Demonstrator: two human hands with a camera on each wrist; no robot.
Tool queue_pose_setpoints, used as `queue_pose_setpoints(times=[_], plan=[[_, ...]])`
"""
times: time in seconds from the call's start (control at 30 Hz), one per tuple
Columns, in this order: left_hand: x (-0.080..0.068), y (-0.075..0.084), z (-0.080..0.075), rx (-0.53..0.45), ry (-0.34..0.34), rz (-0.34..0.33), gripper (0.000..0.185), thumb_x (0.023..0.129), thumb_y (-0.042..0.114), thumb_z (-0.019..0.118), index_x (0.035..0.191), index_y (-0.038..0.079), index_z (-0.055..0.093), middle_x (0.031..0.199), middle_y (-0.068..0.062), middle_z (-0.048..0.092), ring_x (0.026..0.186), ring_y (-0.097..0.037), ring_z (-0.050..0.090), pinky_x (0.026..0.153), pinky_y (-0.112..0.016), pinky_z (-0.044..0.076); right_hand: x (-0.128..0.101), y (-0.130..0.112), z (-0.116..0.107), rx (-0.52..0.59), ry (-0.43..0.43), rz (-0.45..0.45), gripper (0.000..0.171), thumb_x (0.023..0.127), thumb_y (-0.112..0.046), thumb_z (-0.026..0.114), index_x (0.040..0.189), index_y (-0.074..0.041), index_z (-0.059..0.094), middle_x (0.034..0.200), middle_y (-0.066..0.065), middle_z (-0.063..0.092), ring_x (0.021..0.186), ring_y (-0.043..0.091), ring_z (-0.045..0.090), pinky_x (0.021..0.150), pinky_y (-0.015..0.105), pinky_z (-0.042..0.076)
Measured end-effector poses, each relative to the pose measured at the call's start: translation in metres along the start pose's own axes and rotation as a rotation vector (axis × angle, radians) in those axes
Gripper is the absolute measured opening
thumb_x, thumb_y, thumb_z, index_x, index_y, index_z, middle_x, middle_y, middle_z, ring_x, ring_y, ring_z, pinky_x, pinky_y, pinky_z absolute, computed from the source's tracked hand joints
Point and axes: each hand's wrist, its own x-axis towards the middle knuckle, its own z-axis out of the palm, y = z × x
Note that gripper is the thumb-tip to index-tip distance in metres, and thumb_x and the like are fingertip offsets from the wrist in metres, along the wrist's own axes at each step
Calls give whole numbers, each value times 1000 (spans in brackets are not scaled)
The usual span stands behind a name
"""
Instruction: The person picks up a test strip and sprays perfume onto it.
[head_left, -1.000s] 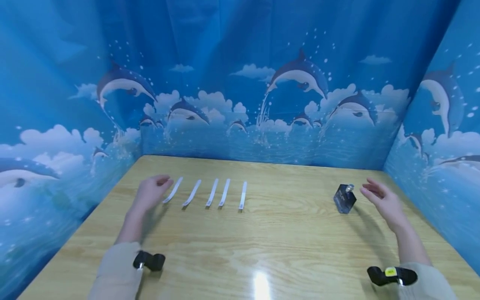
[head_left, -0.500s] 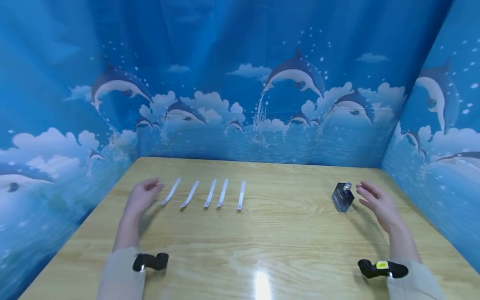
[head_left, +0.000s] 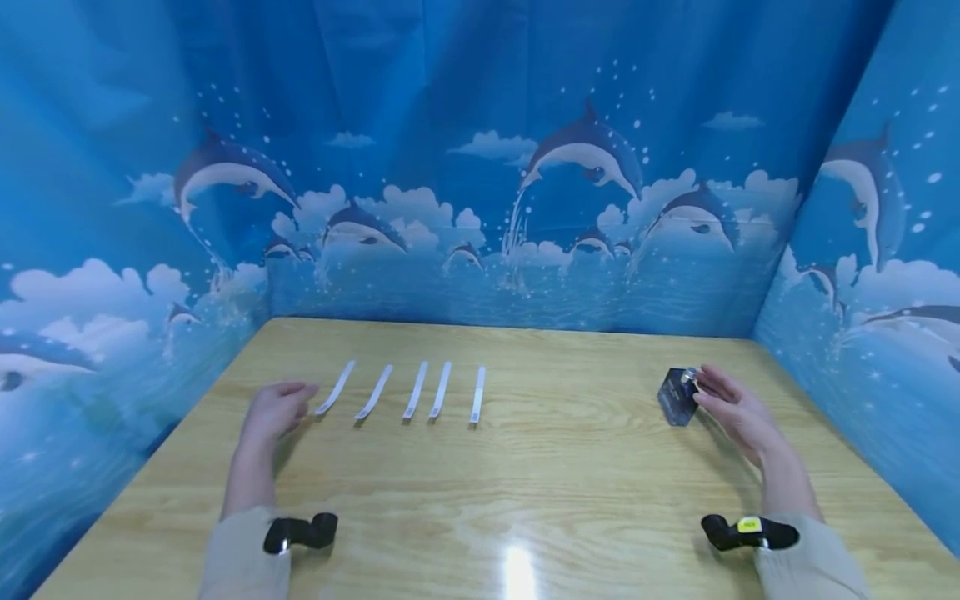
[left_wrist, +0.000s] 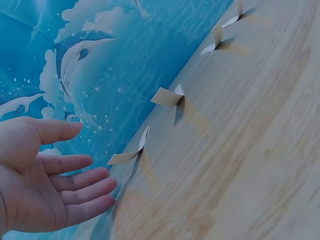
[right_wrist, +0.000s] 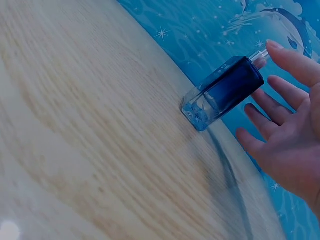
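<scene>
A dark blue glass perfume bottle (head_left: 677,398) with a bare silver spray nozzle stands upright on the right of the table. My right hand (head_left: 738,417) is right beside it, thumb and fingers spread on either side of the nozzle; in the right wrist view, the thumb tip is very close to the nozzle (right_wrist: 259,58), and contact is unclear. Several white paper strips (head_left: 417,390) lie in a row on the left, some with an end bent up. Beside the leftmost strip (head_left: 335,388) my left hand (head_left: 272,412) hovers, fingers loosely extended and holding nothing.
The light wooden table (head_left: 517,475) ends at blue dolphin-print curtains (head_left: 465,283) on the back and both sides. Black cameras (head_left: 750,533) are strapped to both sleeves. A bright light reflection shows near the table's front.
My right hand has moved left, closing the gap to the bottle's nozzle. My left hand has shifted slightly left and nearer to me. The bottle and strips stay put while the view drifts slightly.
</scene>
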Motion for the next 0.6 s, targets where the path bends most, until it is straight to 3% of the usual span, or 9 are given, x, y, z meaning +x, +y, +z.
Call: queue_pose_setpoints(times=[0.1,0.17,0.27,0.33,0.47,0.53,0.6], plan=[[1,-2,0,-52,0,-23,60,93,29,52,133,-13,36,109,-24,55,85,-17,57,74,-25,52,4,-1,2,-15,2,45,77,94,-12,54,147,-3,0,153,19,0,137,13,17,109,20,21],[-3,-5,-3,-83,9,-42,58,93,25,53,133,-13,35,110,-25,55,85,-16,57,75,-25,53,10,0,7,-24,-8,68,78,93,-12,55,147,-3,0,152,21,-5,140,25,3,112,26,15],[-6,-9,-4,-122,18,-45,54,92,18,53,131,-16,36,105,-24,57,80,-14,58,74,-26,54,17,4,11,1,-29,91,79,93,-12,55,148,-6,-1,151,21,-10,139,28,-5,113,29,10],[-6,-9,-2,-148,13,-39,52,92,14,53,130,-17,36,101,-21,58,76,-12,58,73,-26,55,17,8,9,40,-47,83,77,93,-11,54,149,-12,1,153,15,-7,139,17,4,111,24,19],[-1,-5,5,-206,-27,-20,51,91,10,54,127,-21,36,96,-19,59,76,-14,60,76,-29,56,13,17,0,184,-83,15,58,94,-4,50,141,-31,29,141,-3,29,118,-2,39,91,14,42],[1,-4,7,-216,-40,-28,51,91,9,55,127,-22,36,97,-19,59,78,-16,60,78,-30,55,14,20,-2,209,-94,-1,54,94,-2,48,138,-31,33,130,-7,33,104,-8,47,83,12,46],[1,-5,6,-225,-41,-42,50,91,7,54,126,-23,36,97,-20,60,79,-18,61,78,-31,55,18,20,-1,208,-102,17,59,95,-3,47,142,-31,27,137,-5,29,101,-9,47,82,11,46]])
